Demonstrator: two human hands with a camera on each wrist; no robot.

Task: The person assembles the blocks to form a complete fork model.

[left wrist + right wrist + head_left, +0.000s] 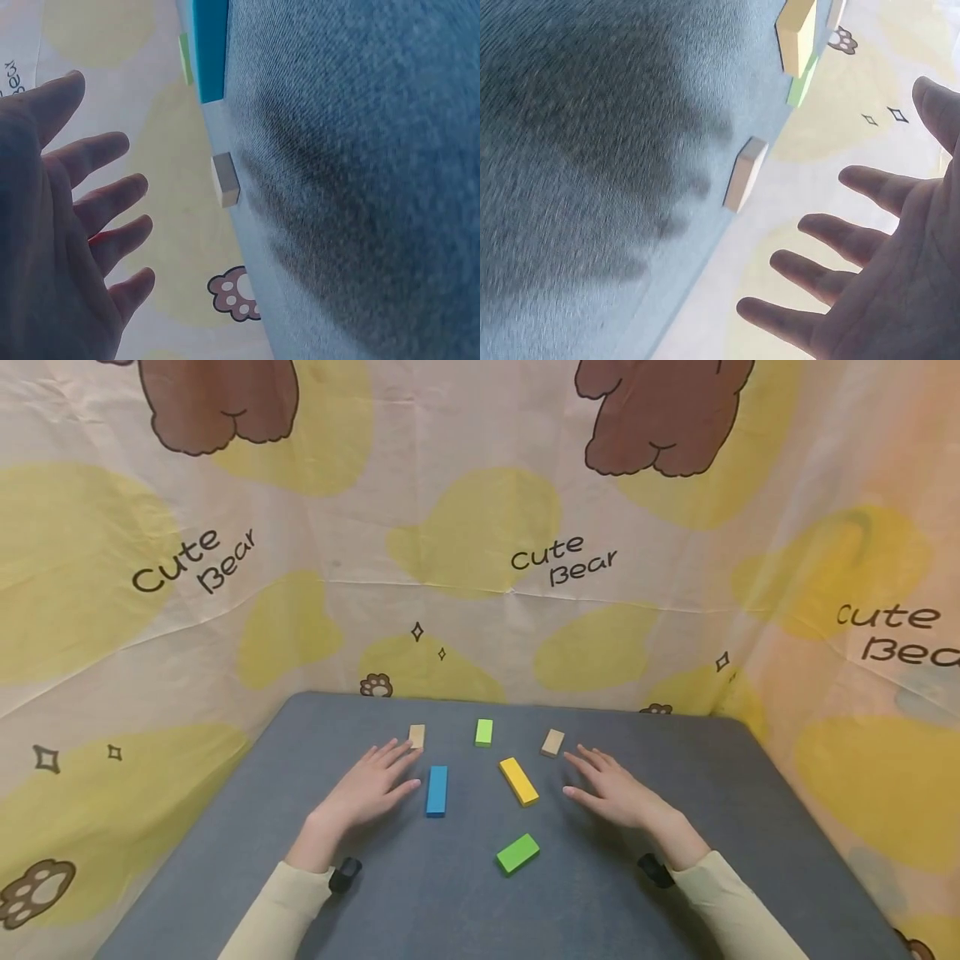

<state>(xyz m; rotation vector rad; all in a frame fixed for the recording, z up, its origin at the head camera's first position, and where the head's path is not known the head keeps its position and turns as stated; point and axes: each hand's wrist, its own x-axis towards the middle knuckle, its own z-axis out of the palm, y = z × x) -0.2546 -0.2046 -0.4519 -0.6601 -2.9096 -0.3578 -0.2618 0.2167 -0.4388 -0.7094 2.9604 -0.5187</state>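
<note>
My left hand (pixel 372 783) hovers over the table with its fingers spread, holding nothing. Nearest to it are a blue block (pixel 437 792) just right of the thumb and a plain wooden block (pixel 417 737) by the fingertips. Over the right side my right hand (pixel 611 785) is held the same way, fingers apart and nothing in them. Another wooden block (pixel 552 742) lies off its fingertips, and a yellow block (pixel 519 782) lies slanted to the left of it. In both wrist views a gap separates the hand from the blocks.
A light green block (pixel 484 732) lies near the back edge, between the wooden ones. Closer to the front is a green block (pixel 517 855), turned at an angle. Printed cloth (pixel 465 552) hangs behind and beside the grey-blue table (pixel 420 902).
</note>
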